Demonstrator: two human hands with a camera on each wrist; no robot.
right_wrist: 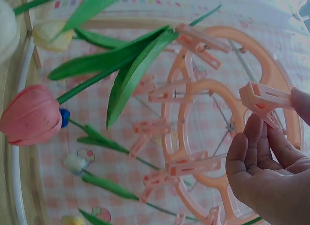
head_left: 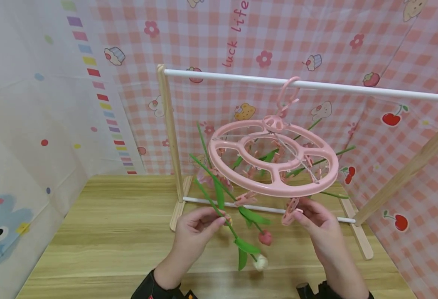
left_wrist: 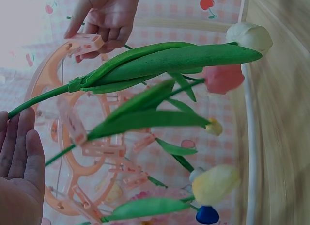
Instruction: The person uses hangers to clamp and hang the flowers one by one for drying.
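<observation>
My left hand point(head_left: 193, 233) pinches the green stem of a white tulip point(head_left: 260, 263) between thumb and fingers, with the bloom hanging low to the right. On the other side my right hand point(head_left: 323, 229) grips a pink clothespin point(head_left: 289, 211) at the near rim of a round pink drying hanger point(head_left: 237, 180). In the right wrist view thumb and fingertips squeeze that clothespin point(right_wrist: 264, 100), and no stem lies in it. Between the hands a red-pink tulip point(head_left: 265, 238) hangs head down, clipped to the hanger by its stem.
A white rod point(head_left: 222, 76) on wooden posts point(head_left: 171, 133) carries the hanger by its hook. More clipped tulips, including a yellow one point(left_wrist: 215, 184) and a blue one point(left_wrist: 207, 215), surround the ring. A lower white bar point(head_left: 204, 202) spans the stand above the wooden table point(head_left: 103, 232).
</observation>
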